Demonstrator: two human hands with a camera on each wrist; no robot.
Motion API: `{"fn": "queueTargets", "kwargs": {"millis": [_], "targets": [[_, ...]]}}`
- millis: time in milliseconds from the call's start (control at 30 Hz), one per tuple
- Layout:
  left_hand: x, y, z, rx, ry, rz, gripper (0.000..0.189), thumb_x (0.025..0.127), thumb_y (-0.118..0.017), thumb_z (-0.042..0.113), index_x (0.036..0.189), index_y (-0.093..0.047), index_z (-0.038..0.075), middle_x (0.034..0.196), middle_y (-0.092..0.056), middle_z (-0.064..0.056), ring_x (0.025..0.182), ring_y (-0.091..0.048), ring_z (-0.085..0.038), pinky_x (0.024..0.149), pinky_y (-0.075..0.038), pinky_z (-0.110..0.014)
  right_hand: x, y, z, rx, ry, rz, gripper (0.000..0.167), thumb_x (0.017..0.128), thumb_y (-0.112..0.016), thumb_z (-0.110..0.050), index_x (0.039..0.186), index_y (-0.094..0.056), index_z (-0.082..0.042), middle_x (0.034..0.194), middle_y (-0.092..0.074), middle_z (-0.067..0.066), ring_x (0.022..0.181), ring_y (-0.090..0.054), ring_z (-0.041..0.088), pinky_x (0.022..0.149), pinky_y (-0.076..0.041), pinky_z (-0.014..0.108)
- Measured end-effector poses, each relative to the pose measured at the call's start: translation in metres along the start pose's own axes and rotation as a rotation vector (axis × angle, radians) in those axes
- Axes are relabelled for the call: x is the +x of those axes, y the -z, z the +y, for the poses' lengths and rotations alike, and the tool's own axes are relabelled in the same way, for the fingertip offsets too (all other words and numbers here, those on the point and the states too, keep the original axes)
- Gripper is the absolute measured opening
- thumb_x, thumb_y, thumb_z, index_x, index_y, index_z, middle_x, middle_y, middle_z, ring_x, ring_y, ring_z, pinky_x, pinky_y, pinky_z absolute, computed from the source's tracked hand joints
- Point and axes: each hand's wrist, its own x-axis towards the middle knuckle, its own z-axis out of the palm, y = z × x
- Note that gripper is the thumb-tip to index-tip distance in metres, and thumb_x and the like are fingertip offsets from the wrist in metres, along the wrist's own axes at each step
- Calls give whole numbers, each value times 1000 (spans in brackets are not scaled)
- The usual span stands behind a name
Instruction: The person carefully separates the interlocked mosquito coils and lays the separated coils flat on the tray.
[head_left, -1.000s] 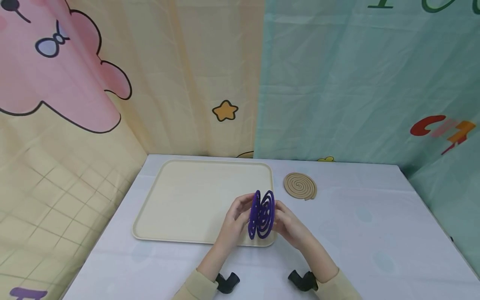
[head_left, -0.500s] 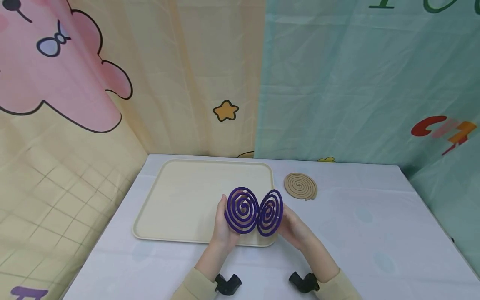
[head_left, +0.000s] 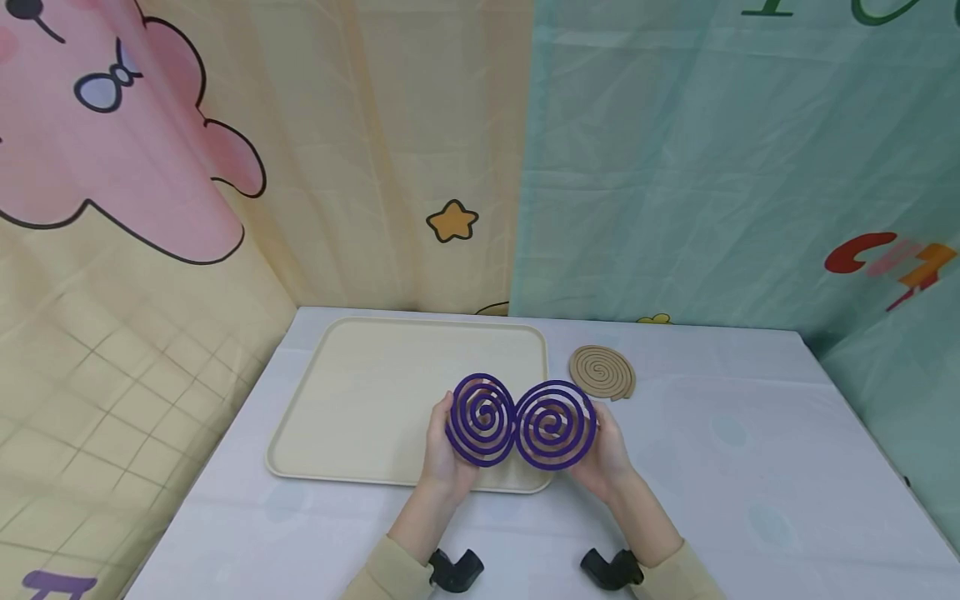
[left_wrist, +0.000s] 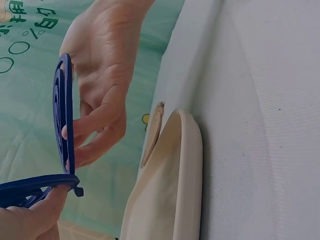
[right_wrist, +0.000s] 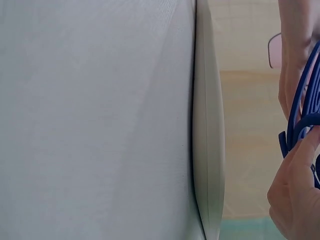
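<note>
Coils of purple colour, two side by side, are in the air in the grip of both hands. The left hand holds the left coil by its outer side, and the right hand holds the right coil likewise. The head view shows both spirals from the front, with inner edges touching. The left wrist view shows what is hidden there: bent fingers of the right hand against the right coil's back, and a small hook where the coils meet at an angle. Compared with half a second earlier, the right coil is turned to show its round face, while the left coil is nearly the same. Below the grip is the near right corner of a cream tray. Beyond the grip, to the right, a brown spiral lies outside this tray.
</note>
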Motion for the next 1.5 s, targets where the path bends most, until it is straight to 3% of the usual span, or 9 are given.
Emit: {"fn": "queueTargets", "kwargs": {"millis": [267, 367, 500, 633, 733, 833, 967, 1200, 1500], "targets": [[-4, 1, 15, -173, 38, -56, 45, 104, -17, 37, 105, -59, 19, 101, -64, 6, 96, -58, -10, 92, -47, -29, -1, 1, -3, 23, -68, 129, 60, 102, -11, -58, 108, -61, -25, 107, -65, -6, 105, -58, 11, 99, -43, 33], [-4, 5, 21, -204, 51, -68, 45, 104, -19, 37, 107, -58, 17, 101, -64, 5, 97, -58, -11, 93, -46, -29, 0, 5, -3, 50, -70, 99, 57, 103, -13, -56, 109, -60, -23, 106, -66, -6, 103, -60, 12, 96, -46, 31], [-2, 14, 24, -222, 61, -73, 46, 104, -20, 40, 127, -48, 11, 123, -60, -1, 112, -57, -15, 100, -46, -29, 2, 11, -2, 88, -57, 15, 53, 106, -13, -47, 109, -60, -22, 105, -68, -6, 100, -63, 11, 91, -50, 28], [1, 19, 20, -127, 67, -7, 50, 105, -28, 36, 146, -27, 6, 152, -39, -12, 123, -54, -18, 101, -48, -26, 10, 5, 3, 131, -64, 27, 49, 108, -14, -36, 101, -59, -18, 95, -69, -6, 89, -65, 9, 83, -53, 25], [4, 18, 10, -16, 50, 84, 52, 105, -35, 16, 151, -19, 1, 158, -29, -22, 123, -56, -16, 100, -49, -22, 18, -6, 8, 182, -95, 134, 43, 109, -16, -31, 97, -54, -14, 84, -66, -5, 77, -64, 7, 74, -54, 22], [6, 18, 3, 36, 18, 176, 54, 101, -35, -1, 153, -19, -2, 156, -31, -26, 116, -61, -13, 97, -51, -19, 25, -16, 13, 207, -82, 258, 35, 109, -19, -26, 104, -49, -10, 84, -65, -5, 75, -63, 6, 73, -54, 20], [8, 23, 5, 45, -3, 258, 51, 102, -34, -1, 152, -22, -3, 146, -44, -26, 102, -65, -7, 91, -52, -16, 31, -19, 14, 186, -24, 363, 26, 108, -23, -23, 113, -44, -9, 92, -65, -5, 83, -64, 6, 79, -55, 20], [11, 35, 9, 78, -41, 309, 48, 107, -29, 12, 151, -21, -7, 154, -33, -25, 118, -59, -9, 101, -47, -17, 32, -15, 13, 175, -14, 394, 22, 108, -27, -22, 119, -42, -11, 96, -64, -5, 86, -63, 5, 79, -54, 18], [13, 49, 18, 16, -25, 289, 45, 109, -29, 22, 148, -24, -1, 126, -56, -2, 102, -63, -3, 96, -51, -19, 38, -8, 16, 187, -20, 379, 20, 107, -31, -18, 112, -48, -10, 90, -67, -4, 81, -65, 5, 77, -54, 18]]}}
